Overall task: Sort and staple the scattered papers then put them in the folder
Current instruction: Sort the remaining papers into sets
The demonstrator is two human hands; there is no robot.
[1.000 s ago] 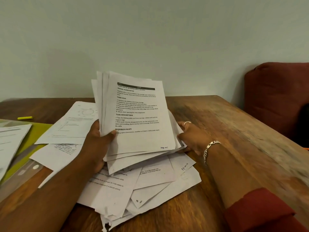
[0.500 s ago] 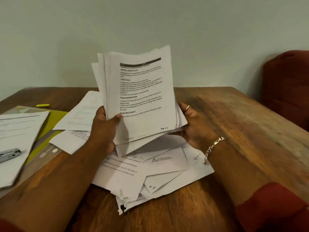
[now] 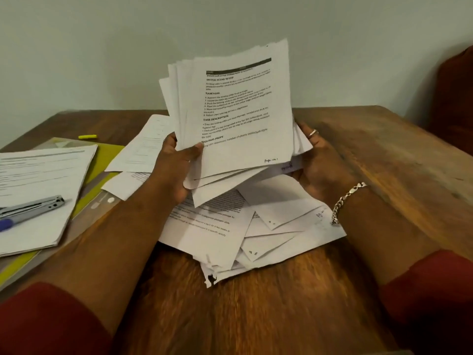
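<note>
I hold a fanned stack of printed papers [image 3: 238,111] nearly upright above the table. My left hand [image 3: 174,167] grips its lower left edge, thumb on the front sheet. My right hand [image 3: 313,160] cups the stack's lower right side from behind, fingers mostly hidden by the sheets. Beneath them lies a loose pile of scattered papers [image 3: 256,231], some folded or torn. A yellow-green folder [image 3: 107,157] lies at the left under a clear plastic sleeve [image 3: 99,203]. A neat paper stack [image 3: 38,180] rests on the folder with a grey stapler [image 3: 33,207] on top.
A yellow highlighter [image 3: 87,136] lies near the table's far left. A blue pen [image 3: 7,224] sits beside the stapler. A dark red chair [image 3: 453,98] stands at the right, past the wooden table's [image 3: 384,160] edge. A plain wall is behind.
Both hands have lifted the held stack off the pile and tipped it more upright. The view has shifted, bringing the stapler and left paper stack further into sight.
</note>
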